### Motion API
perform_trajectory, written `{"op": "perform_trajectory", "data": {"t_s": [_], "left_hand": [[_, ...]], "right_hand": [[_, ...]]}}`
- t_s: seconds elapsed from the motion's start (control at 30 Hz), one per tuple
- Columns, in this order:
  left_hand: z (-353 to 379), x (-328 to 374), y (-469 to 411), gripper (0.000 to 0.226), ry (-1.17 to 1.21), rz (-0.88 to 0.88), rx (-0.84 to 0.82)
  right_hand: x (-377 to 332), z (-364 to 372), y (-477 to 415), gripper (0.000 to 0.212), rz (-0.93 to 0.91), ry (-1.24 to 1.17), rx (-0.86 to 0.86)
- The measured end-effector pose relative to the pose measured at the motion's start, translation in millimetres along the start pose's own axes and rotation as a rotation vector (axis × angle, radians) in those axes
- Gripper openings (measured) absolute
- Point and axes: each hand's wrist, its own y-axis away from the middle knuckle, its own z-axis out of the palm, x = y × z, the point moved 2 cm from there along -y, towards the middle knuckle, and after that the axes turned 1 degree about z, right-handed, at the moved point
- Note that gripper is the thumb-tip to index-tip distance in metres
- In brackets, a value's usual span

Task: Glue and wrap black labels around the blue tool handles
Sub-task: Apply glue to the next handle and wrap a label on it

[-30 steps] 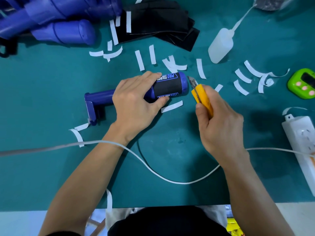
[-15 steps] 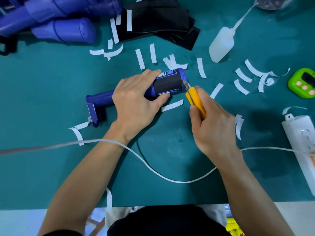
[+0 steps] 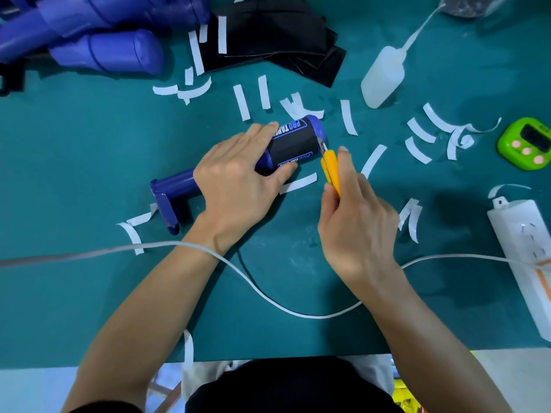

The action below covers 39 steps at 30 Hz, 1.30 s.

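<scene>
A blue tool handle [image 3: 179, 184] lies on the teal mat, its thick end wrapped in a black label [image 3: 293, 143] with blue and white lettering. My left hand [image 3: 238, 180] grips the handle just left of the label, fingers curled over the top and thumb below. My right hand [image 3: 354, 222] grips a yellow utility knife [image 3: 331, 168]; its blade tip touches the handle's right end at the label's edge. A stack of black labels [image 3: 277, 37] lies at the back, and a white glue bottle [image 3: 384, 74] lies to its right.
More blue handles [image 3: 98, 37] are piled at the back left. Several white backing strips [image 3: 417, 135] are scattered over the mat. A green timer [image 3: 527, 143] and a white power strip [image 3: 524, 248] sit at the right. A white cable [image 3: 268, 296] crosses near my wrists.
My right hand has brought the knife up and left until its blade meets the handle's end. My left hand kept its grip and the handle shifted slightly.
</scene>
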Motion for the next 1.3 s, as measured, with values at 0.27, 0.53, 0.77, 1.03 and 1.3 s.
{"op": "perform_trajectory", "data": {"t_s": [0.27,0.53,0.77,1.03,1.3], "left_hand": [[-0.2,1.0,0.5,0.050,-0.010,0.018,0.006],[-1.4,2.8,1.7,0.047,-0.028,0.061,0.014],[-2.4,2.3,1.4,0.049,-0.032,0.057,0.014],[-1.8,0.4,-0.4,0.050,0.010,0.012,-0.002],[-2.9,-1.2,-3.2,0.050,0.011,-0.009,-0.035]], "right_hand": [[-6.1,-0.9,1.9,0.049,0.001,0.124,-0.030],[-9.6,-7.1,4.3,0.053,0.036,0.180,-0.100],[-6.3,-8.0,7.5,0.054,0.066,0.188,-0.191],[22.2,-12.3,5.3,0.041,0.216,0.020,-0.138],[49.1,-9.7,-23.4,0.040,0.316,0.118,-0.111]]}}
